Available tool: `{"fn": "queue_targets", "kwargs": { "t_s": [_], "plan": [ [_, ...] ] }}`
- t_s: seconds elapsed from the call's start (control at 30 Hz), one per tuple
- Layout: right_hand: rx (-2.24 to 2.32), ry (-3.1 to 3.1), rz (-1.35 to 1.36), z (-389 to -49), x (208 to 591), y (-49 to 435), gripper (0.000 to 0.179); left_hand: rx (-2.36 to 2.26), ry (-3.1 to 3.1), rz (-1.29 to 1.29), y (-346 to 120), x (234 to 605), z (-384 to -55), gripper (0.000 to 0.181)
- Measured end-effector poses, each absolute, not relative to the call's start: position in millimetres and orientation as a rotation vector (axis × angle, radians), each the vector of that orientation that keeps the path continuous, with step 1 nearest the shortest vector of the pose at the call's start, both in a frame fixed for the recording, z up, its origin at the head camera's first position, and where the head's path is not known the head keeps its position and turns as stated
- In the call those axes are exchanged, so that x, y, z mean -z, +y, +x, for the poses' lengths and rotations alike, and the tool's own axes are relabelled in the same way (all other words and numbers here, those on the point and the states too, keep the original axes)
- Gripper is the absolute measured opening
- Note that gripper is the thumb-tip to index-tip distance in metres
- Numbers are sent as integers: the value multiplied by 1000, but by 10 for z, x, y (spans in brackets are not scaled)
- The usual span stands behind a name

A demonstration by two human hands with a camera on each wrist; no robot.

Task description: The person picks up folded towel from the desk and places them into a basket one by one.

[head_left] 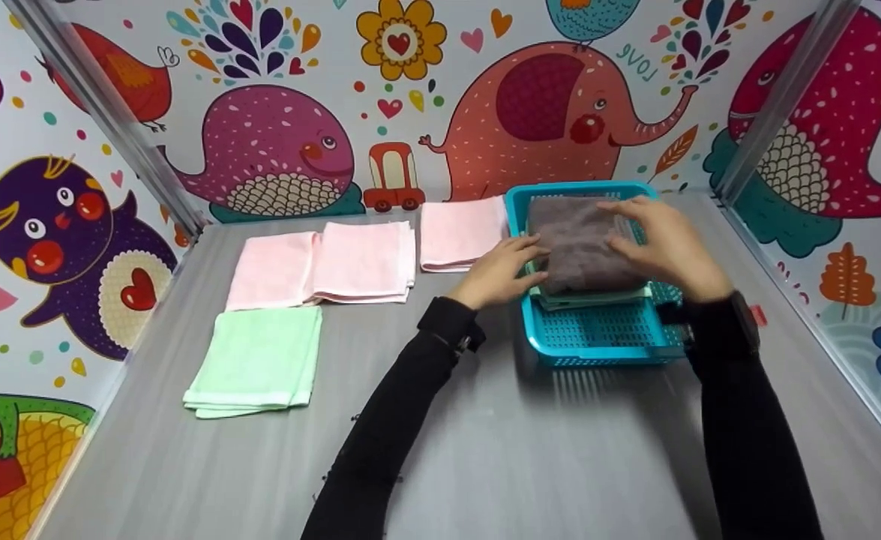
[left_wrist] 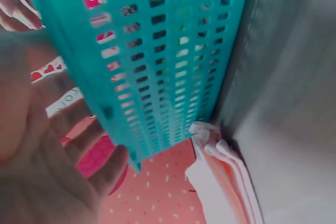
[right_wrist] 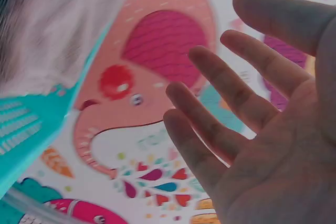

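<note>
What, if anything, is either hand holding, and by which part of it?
Nothing is held: the left hand is open beside the basket, and the right hand, also open, is over the brown towel.

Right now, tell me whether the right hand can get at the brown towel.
Likely yes: the right hand is open close by, and the brown towel lies topmost in the basket, nothing stacked on it.
</note>
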State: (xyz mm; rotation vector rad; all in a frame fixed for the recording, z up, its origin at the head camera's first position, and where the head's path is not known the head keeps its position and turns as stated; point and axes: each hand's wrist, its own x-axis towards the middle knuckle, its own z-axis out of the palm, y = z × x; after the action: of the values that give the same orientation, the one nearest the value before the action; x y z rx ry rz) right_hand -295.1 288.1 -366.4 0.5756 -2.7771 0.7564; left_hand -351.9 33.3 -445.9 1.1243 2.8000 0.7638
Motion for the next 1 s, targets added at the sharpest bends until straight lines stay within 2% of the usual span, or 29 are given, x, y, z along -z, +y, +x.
{"fn": "queue_targets", "kwargs": {
  "t_s": [0.17,0.37,0.67,1.0],
  "plan": [
    [-819,-2675,744,-2630,3838,2629,41,-771,2842,1158,234,4456,-3367,47],
    [-718,-2835,923,-2376,4126,2300,43,-731,2889,1164,141,4497,-3170,47],
    [-666,-2861,1053,-2358,4228,2213,28,-850,2852,1223,-7,4584,-2965,50],
    [-689,-2855,1058,-2360,4233,2214,23,-889,2778,1227,-128,4596,-2906,52]
  ]
}}
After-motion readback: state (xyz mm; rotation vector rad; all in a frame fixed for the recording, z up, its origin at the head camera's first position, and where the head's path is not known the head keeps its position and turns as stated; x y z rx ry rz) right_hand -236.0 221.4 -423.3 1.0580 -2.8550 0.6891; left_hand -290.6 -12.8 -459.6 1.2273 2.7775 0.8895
